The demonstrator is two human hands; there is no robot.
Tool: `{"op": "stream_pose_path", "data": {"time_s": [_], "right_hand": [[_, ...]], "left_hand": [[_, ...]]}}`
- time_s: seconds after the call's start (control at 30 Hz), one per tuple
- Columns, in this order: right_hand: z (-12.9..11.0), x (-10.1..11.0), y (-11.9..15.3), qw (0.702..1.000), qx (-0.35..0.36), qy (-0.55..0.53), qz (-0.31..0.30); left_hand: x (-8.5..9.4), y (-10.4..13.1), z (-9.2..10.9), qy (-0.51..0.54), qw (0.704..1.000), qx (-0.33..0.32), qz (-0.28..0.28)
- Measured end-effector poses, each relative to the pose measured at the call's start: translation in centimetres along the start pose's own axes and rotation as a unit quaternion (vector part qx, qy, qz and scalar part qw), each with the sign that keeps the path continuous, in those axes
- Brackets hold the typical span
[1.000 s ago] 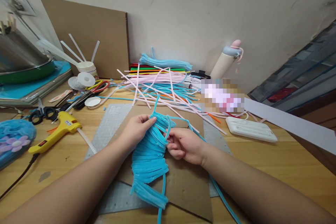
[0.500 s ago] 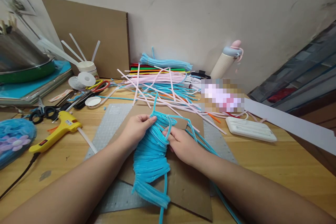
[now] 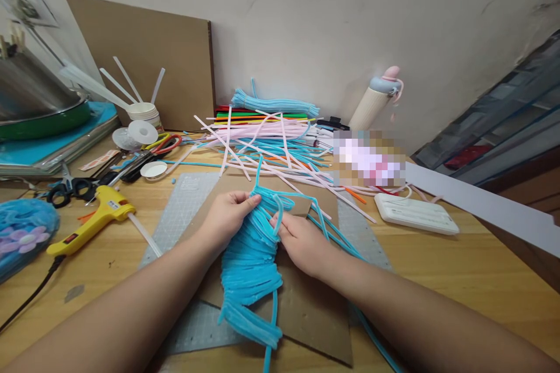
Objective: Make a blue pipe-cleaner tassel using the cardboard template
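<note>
The blue chenille-stem piece [image 3: 250,259] sits at the centre of the work, just below the middle of the view, its rows of stems packed side by side and one lower band slanting toward five o'clock. The left hand [image 3: 231,213] has its grip pinched closed, thumb on top, on the piece's upper edge at twelve o'clock. The right hand [image 3: 304,242], at the piece's two o'clock edge, has its grip drawn together, thumb against fingers, on a curved blue stem [image 3: 279,210]; its lower fingers are hidden. Under the piece lies a cardboard sheet [image 3: 315,309], set over a grey cutting mat [image 3: 188,326] on the wooden bench [image 3: 450,280]. Going round from the piece, a yellow glue gun [image 3: 94,221] lies at nine o'clock, with a blue fluffy item [image 3: 26,215] bearing pink flowers farther out that way. Black-handled scissors [image 3: 72,191] lie between nine and ten, and a paper cup [image 3: 145,112] with pale sticks stands between ten and eleven. At twelve are loose pink stems [image 3: 266,129] and a tied light-blue bundle [image 3: 273,103]; a cream bottle [image 3: 367,106] leans in view between one and two, and a white rectangular device [image 3: 415,214] lies between two and three
</note>
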State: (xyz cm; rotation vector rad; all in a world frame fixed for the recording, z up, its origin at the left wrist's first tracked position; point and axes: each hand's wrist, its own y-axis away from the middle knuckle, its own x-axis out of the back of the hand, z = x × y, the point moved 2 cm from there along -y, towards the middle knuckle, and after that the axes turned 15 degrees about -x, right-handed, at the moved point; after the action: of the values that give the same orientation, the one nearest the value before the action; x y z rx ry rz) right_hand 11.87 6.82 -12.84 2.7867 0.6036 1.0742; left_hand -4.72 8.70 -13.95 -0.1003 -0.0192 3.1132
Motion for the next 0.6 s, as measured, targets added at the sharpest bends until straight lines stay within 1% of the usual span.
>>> {"op": "stream_pose_path", "data": {"time_s": [0.2,0.27,0.33,0.4,0.47,0.5,0.53,0.6], "right_hand": [[0.16,0.07,0.09,1.0,-0.007,-0.022,0.01],[0.18,0.1,0.16,0.998,-0.004,-0.058,0.003],[0.22,0.12,0.17,0.992,-0.006,-0.127,0.0],[0.24,0.19,0.11,0.976,-0.012,-0.218,0.018],[0.08,0.32,-0.01,0.952,-0.011,-0.301,0.043],[-0.09,0.38,-0.09,0.942,-0.01,-0.332,0.044],[-0.3,0.43,-0.19,0.934,-0.011,-0.354,0.034],[-0.74,0.54,-0.36,0.924,-0.022,-0.382,-0.011]], "left_hand": [[0.09,-0.01,-0.11,0.015,1.0,0.01,0.003],[0.17,-0.1,-0.06,0.03,0.999,0.011,0.006],[0.31,-0.25,0.05,0.064,0.998,0.009,0.02],[0.47,-0.41,0.18,0.099,0.994,0.0,0.045],[0.59,-0.52,0.29,0.119,0.99,-0.011,0.072],[0.62,-0.53,0.33,0.123,0.989,-0.016,0.081],[0.62,-0.53,0.35,0.125,0.988,-0.017,0.088],[0.57,-0.47,0.42,0.127,0.987,-0.015,0.095]]}}
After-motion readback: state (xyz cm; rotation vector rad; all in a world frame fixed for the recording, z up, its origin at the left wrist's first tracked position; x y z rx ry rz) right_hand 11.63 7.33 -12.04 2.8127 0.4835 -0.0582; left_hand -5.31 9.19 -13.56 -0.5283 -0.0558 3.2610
